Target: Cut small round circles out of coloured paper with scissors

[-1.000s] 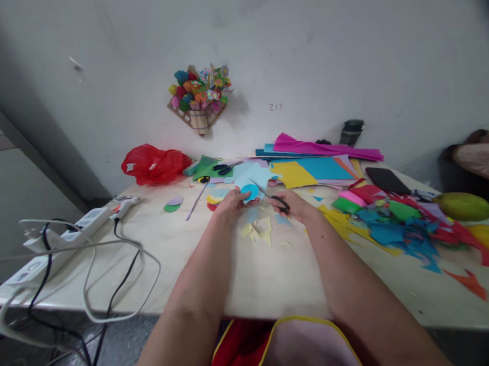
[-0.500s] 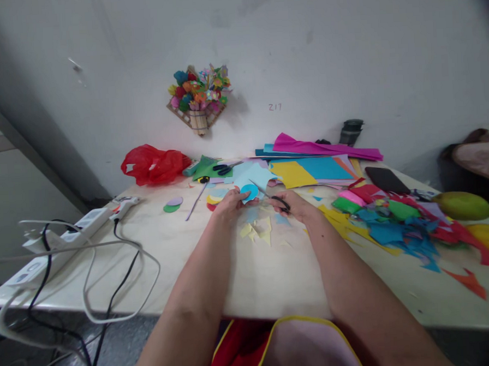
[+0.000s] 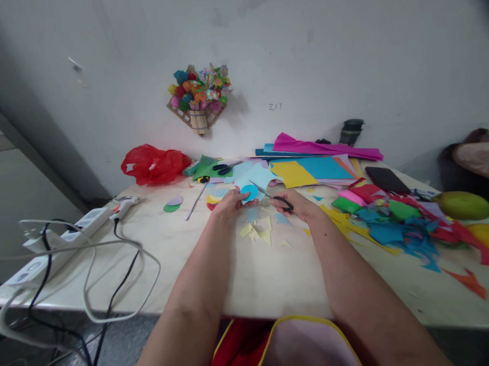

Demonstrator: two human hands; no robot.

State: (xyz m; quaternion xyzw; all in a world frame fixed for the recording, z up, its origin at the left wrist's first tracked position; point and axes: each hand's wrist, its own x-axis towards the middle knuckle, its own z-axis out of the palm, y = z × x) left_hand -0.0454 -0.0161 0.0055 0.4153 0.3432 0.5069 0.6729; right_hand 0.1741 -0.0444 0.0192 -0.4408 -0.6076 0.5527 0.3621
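A round blue paper disc (image 3: 249,192) is pinched in my left hand (image 3: 230,201), fingers along its lower left edge. My right hand (image 3: 291,203) is wrapped round the dark handles of a pair of scissors (image 3: 264,190). Their blades point up and left, close by the disc's right edge; whether they touch it I cannot tell. Pale yellow paper scraps (image 3: 258,231) lie on the table below my hands. Left of my left hand, yellow and red paper pieces (image 3: 212,200) are partly covered by it. Behind the disc lies a light blue sheet (image 3: 252,173).
On the table's left are power strips (image 3: 59,250) with loose cables and a red plastic bag (image 3: 155,164). Coloured sheets (image 3: 334,168) are stacked at the back, with a second pair of scissors (image 3: 224,168). To the right lie a phone (image 3: 387,180), heaped scraps (image 3: 394,227) and a green fruit (image 3: 462,206).
My right hand and the scissors have shifted very slightly to the right. My left hand and the blue disc stay almost where they were.
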